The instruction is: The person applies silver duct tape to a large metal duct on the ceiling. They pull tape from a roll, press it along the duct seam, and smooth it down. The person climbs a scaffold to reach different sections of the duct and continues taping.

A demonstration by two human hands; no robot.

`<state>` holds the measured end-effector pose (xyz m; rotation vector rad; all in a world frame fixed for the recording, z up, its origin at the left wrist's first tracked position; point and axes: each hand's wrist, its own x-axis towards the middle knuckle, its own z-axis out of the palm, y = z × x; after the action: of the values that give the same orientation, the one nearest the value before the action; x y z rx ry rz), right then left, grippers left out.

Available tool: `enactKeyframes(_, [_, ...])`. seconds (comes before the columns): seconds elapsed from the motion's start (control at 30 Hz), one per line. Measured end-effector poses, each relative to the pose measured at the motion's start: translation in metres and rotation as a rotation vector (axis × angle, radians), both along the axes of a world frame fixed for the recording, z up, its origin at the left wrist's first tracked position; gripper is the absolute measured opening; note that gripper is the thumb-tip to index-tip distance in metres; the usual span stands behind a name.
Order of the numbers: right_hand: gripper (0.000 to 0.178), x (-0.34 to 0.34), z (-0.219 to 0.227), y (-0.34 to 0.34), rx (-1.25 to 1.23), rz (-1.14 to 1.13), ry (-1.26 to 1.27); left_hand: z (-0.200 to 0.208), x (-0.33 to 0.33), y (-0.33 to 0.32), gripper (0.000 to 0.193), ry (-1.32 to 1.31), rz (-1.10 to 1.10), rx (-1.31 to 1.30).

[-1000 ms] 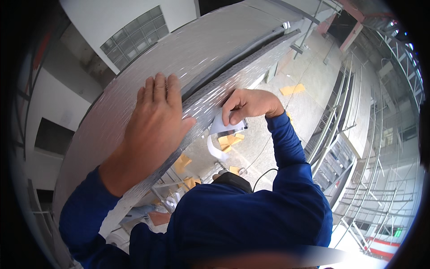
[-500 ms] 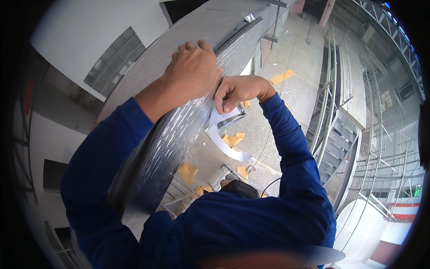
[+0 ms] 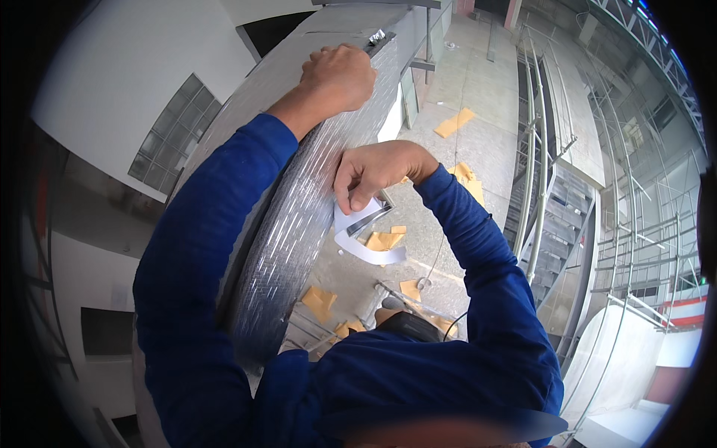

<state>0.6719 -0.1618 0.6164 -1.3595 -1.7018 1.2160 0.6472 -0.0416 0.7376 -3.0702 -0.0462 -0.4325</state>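
Observation:
A large duct wrapped in silvery foil insulation (image 3: 287,224) runs away from me, up high above a concrete floor. My left hand (image 3: 340,75) is closed into a fist and presses on the duct's top edge near a metal bracket (image 3: 379,39). My right hand (image 3: 373,173) pinches a curling white strip of tape backing (image 3: 366,243) against the duct's side. The strip hangs loose below my fingers. Both arms wear blue sleeves.
Far below lies a concrete floor (image 3: 485,149) with scattered yellow-brown cardboard pieces (image 3: 455,122). Metal railings and a staircase (image 3: 549,216) stand to the right. White walls with a gridded window (image 3: 168,145) are on the left. A ladder's metal frame (image 3: 407,295) shows under me.
My left hand slid farther along the duct's top and closed from flat palm to fist. My right hand stayed at the duct's side while the white strip hangs longer.

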Motion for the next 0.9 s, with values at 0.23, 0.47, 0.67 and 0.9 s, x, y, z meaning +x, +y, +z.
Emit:
enactKeyframes(0.23, [0.028,-0.003,-0.003,0.001,0.071,-0.013,0.06,0.008,-0.006,0.005,0.05,0.008,-0.103,0.025])
enactKeyframes(0.47, [0.021,-0.009,-0.002,-0.038,0.135,-0.255,0.095,0.002,-0.008,0.008,0.034,-0.123,-0.133,0.051])
enactKeyframes(0.67, [0.016,-0.007,-0.01,-0.114,0.281,-0.674,0.242,0.004,-0.002,0.005,0.04,-0.001,-0.111,-0.013])
enactKeyframes(0.9, [0.013,-0.011,-0.026,-0.14,0.44,-1.035,0.378,0.005,-0.005,0.005,0.04,-0.049,-0.102,-0.06])
